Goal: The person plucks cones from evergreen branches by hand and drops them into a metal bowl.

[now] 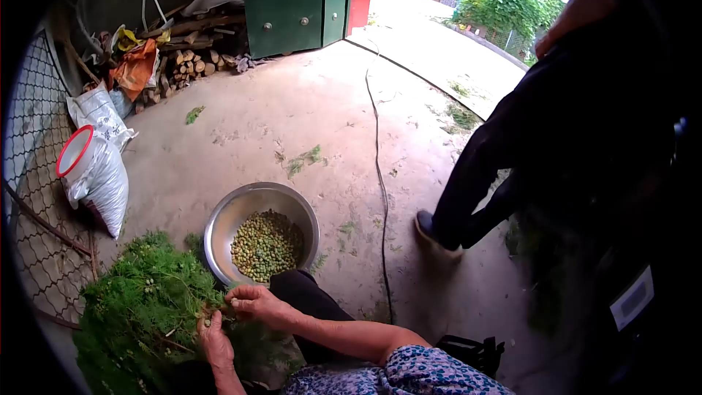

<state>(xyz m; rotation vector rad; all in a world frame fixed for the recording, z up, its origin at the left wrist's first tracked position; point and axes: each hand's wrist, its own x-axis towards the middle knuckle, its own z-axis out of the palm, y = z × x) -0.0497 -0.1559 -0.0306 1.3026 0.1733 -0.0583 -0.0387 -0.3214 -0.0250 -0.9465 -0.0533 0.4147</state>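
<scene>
A metal bowl [313, 228] on the floor holds many small green and yellowish round fruits [267, 245]. Left of it lies a large heap of feathery green branches [146, 300]. My left hand [216, 340] is closed on a sprig at the heap's right edge, its thumb and fingertips pinched together. Just above and to the right, below the bowl's rim, my right hand [254, 303] has its fingers bent together at the same sprig. Whether a fruit is between those fingers is too small to tell.
A person in dark clothes [504, 146] stands at the right. A black cable [380, 175] crosses the floor. White sacks [106, 183] lean by wire mesh at the left. Stacked firewood [194, 66] lies beside a green door [289, 7]. A black strap [472, 355] is behind my right arm.
</scene>
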